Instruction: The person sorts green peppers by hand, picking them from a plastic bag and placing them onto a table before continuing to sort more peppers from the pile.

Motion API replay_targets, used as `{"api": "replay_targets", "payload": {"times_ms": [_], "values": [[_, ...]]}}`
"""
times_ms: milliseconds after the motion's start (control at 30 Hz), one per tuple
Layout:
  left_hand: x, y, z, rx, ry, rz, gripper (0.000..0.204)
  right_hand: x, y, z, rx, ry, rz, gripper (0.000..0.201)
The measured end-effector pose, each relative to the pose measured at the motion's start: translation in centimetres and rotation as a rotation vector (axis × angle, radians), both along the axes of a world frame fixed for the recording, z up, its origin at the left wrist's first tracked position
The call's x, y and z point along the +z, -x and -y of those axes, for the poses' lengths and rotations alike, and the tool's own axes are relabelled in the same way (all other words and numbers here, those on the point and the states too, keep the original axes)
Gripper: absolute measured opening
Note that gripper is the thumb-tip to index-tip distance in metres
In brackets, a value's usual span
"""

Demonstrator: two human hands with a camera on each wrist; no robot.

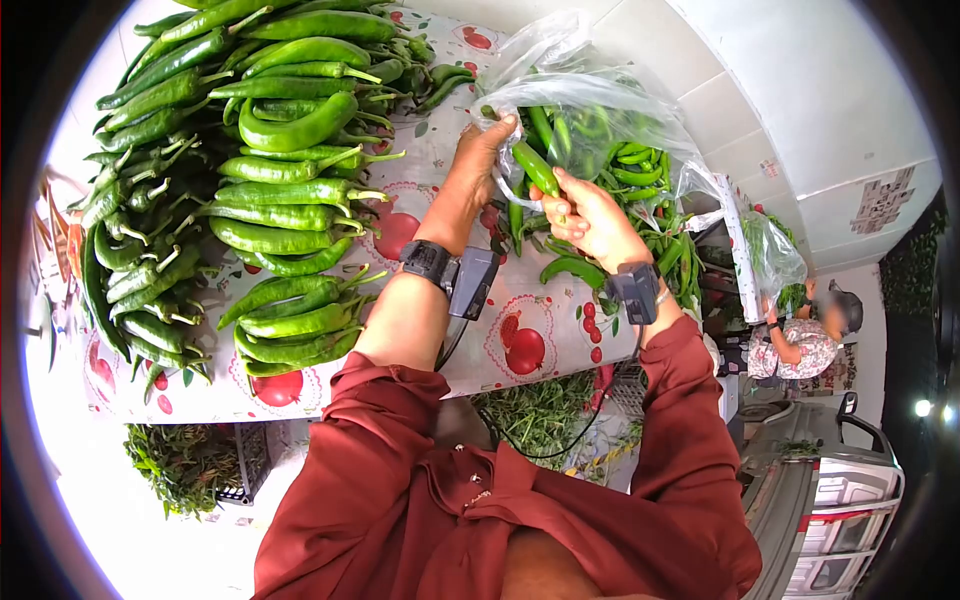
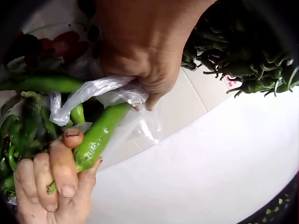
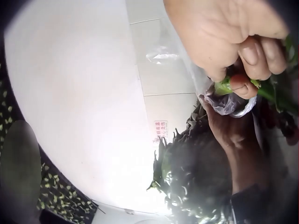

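My left hand grips the gathered edge of a clear plastic bag, which holds several green peppers. Between my right thumb and fingers is a long green pepper, pinched near its stem end. The right hand is just right of the left one, at the bag's front. In the left wrist view, the pepper points up toward the twisted plastic under the left hand. The right wrist view shows the right hand hiding most of the pepper.
Long green peppers lie in stacked rows on the left of the patterned tablecloth. Loose peppers lie below the bag. A crate of greenery stands under the table. Another person and a vehicle are at the right.
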State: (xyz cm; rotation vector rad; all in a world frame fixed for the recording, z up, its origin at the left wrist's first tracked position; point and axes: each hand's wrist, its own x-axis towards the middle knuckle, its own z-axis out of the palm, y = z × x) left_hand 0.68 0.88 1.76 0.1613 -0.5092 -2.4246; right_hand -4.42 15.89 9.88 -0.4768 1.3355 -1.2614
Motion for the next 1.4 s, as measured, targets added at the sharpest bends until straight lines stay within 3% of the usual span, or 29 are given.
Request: {"api": "replay_targets", "payload": {"times_ms": [133,200,267,333,400,467,533,600,767,833,1000,1067,1200,1233,1400], "values": [[-0.3,-0.2,0.4,-0.054,-0.033,0.015,0.018,-0.3,0.4,2.1,0.021,0.016,-0.044,0.040],[-0.5,-0.6,0.6,-0.212,0.089,-0.057,0.015,-0.2,0.5,3.0,0.008,0.004,-0.156,0.038],[-0.1,-0.4,0.2,-0.161,0.078,-0.039,0.018,-0.2,0.6,3.4,0.022,0.024,-0.205,0.034],[-0.6,-0.2,0.4,-0.196,0.092,-0.049,0.019,-0.1,0.3,3.9,0.021,0.005,-0.510,0.028],[-0.6,0.1,0.1,-0.178,0.093,-0.068,0.021,0.1,-0.1,4.0,-0.022,-0.001,-0.597,0.029],[-0.4,0.4,-0.1,-0.099,-0.057,-0.009,0.024,0.5,0.1,4.0,-0.079,-0.036,-0.766,0.027],[-1.4,0.7,0.3,-0.118,-0.048,-0.018,0.024,1.6,0.4,3.9,-0.109,0.005,-0.788,0.026],[-1.7,1.0,0.4,0.023,-0.124,0.070,0.023,2.8,1.2,4.4,-0.156,0.058,-0.725,0.026],[-1.5,1.0,0.1,0.052,-0.151,0.079,0.020,3.8,2.5,7.9,-0.045,0.174,-0.710,0.023],[-1.5,1.0,0.2,0.039,-0.163,0.079,0.019,3.7,2.4,10.0,0.034,0.114,-0.626,0.021],[-1.8,1.3,0.3,0.046,-0.188,0.076,0.023,2.7,2.6,15.0,0.086,0.013,-0.690,0.020],[-2.2,1.5,0.5,0.028,-0.195,0.100,0.034,2.3,2.4,16.8,0.091,-0.082,-0.734,0.019],[-2.7,1.8,0.4,0.048,-0.197,0.019,0.043,1.4,1.2,18.6,0.194,0.018,-0.592,0.025],[-2.7,1.9,0.4,0.059,-0.200,-0.023,0.046,1.5,1.2,18.8,0.302,-0.022,-0.589,0.032],[-2.3,1.6,0.3,0.052,-0.205,0.038,0.052,0.7,0.9,18.3,0.320,0.032,-0.676,0.043]]}}
